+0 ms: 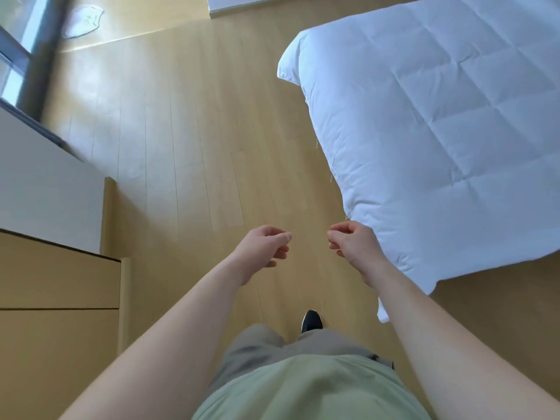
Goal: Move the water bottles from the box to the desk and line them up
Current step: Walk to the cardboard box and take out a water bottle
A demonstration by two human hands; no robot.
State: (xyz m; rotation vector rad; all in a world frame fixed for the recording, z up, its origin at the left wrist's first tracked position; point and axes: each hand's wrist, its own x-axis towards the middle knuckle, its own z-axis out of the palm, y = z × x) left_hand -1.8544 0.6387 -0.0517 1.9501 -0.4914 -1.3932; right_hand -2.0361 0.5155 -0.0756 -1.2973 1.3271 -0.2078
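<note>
No water bottle, box or desk top with bottles shows in the head view. My left hand (pixel 266 248) hangs over the wooden floor at centre, fingers loosely curled and apart, holding nothing. My right hand (pixel 353 242) is level with it, a short gap to the right, also loosely curled and empty, next to the corner of a white duvet. Both bare forearms reach forward from the bottom of the frame.
A bed with a white quilted duvet (pixel 439 131) fills the right side. A wooden drawer cabinet (pixel 57 286) stands at lower left, a white wall (pixel 45 183) and a window (pixel 21 40) above it. Light wood floor (pixel 188 131) runs ahead. One black shoe (pixel 311 320) is stepping forward.
</note>
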